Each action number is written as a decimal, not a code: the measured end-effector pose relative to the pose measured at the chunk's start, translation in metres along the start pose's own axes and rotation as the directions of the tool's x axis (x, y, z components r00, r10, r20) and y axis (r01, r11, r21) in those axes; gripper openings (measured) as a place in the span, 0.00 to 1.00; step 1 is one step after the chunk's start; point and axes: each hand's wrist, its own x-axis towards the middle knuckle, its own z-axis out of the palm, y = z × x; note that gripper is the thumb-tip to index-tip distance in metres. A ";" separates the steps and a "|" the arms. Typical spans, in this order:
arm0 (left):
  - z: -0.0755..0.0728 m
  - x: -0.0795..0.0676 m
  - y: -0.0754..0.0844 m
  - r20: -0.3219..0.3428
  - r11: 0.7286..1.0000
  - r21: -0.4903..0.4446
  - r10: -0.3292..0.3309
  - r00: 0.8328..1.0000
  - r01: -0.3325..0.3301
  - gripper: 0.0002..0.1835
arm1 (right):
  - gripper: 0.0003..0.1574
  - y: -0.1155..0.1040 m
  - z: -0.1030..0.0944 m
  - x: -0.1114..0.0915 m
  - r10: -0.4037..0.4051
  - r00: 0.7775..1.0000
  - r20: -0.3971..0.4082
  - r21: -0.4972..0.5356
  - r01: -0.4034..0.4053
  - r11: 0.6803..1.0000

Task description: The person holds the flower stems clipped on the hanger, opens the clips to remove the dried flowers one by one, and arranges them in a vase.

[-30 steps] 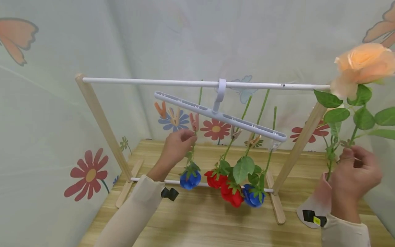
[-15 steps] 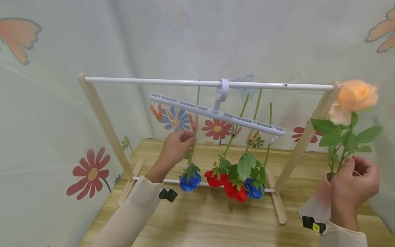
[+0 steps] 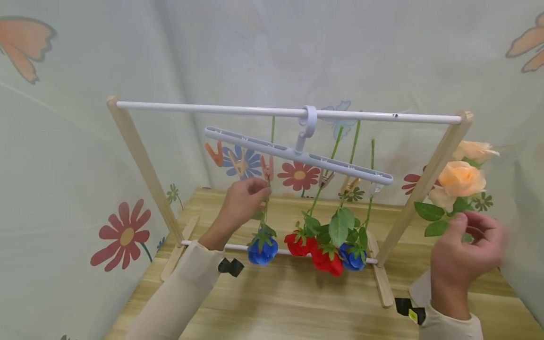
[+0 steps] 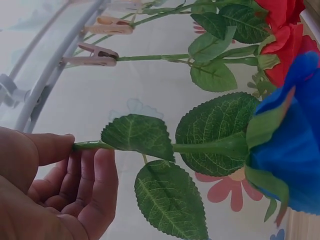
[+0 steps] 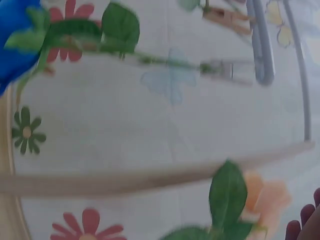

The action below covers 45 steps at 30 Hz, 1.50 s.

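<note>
My left hand [image 3: 243, 202] pinches the green stem of a blue rose [image 3: 262, 249] between thumb and fingers. The rose hangs bloom-down, its stem running up through a pink clothespin [image 3: 267, 168] on a pale hanger [image 3: 276, 150]. In the left wrist view the thumb [image 4: 55, 147] lies on the stem above the leaves. At the right, my right hand [image 3: 463, 259] has loosely bent fingers with nothing between them. Behind it peach roses [image 3: 462, 178] stand upright in a pinkish-white vase [image 3: 420, 289], mostly hidden by the hand and sleeve.
The hanger hooks over the white bar [image 3: 204, 109] of a wooden-legged rack [image 3: 144, 174]. Red roses [image 3: 327, 260] and a second blue rose [image 3: 353, 257] hang upside down from clothespins on its right half. Toward its left end, an orange clothespin [image 3: 215, 154] and a cream clothespin [image 3: 239, 163] hold nothing.
My right hand has lowered a peach rose into the vase, let go of its stem and moved left. The left hand keeps its pinch on the blue rose's stem.
</note>
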 end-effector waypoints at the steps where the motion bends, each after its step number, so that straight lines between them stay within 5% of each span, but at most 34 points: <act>1: 0.000 0.000 0.000 0.000 1.000 -0.003 0.005 1.000 -0.005 0.13 | 0.11 -0.003 0.003 -0.004 -0.015 1.000 0.027 0.027 0.014 1.000; 17: -0.002 -0.004 0.001 0.019 1.000 -0.028 0.005 1.000 -0.004 0.13 | 0.06 -0.048 0.060 -0.075 -0.214 0.936 0.281 0.321 0.118 0.940; 24: -0.001 -0.005 0.005 0.022 0.998 -0.058 -0.004 1.000 0.005 0.13 | 0.09 -0.072 0.086 -0.103 -0.250 0.837 0.486 0.321 0.095 0.942; 30: 0.003 -0.006 0.003 0.028 0.998 -0.058 -0.006 1.000 0.007 0.14 | 0.16 -0.086 0.112 -0.128 -0.174 0.733 0.657 0.232 0.023 0.973; 33: 0.003 -0.008 0.003 0.026 0.997 -0.073 -0.006 1.000 0.008 0.14 | 0.18 -0.093 0.126 -0.139 -0.140 0.703 0.697 0.202 -0.005 0.979; 45: 0.009 -0.008 -0.004 0.023 0.988 -0.147 0.052 0.998 -0.048 0.19 | 0.24 -0.112 0.167 -0.167 0.014 0.754 0.657 0.098 -0.104 0.990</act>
